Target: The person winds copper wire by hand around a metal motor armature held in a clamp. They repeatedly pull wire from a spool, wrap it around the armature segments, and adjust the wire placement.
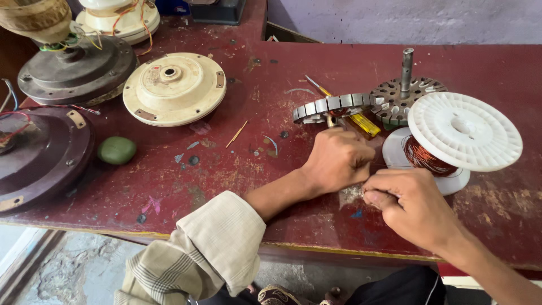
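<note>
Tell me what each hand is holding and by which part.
The left hand rests against the ring-shaped stator, fingers curled at its near edge. The right hand is pinched shut; what it pinches is too fine to see.

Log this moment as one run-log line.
left hand: on stator | right hand: pinched shut beside wire spool | screwdriver behind stator | rotor, fan covers on red table

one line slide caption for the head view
Two bare hands, left hand and right hand, meet beside a copper wire spool on a worn red table.
</note>
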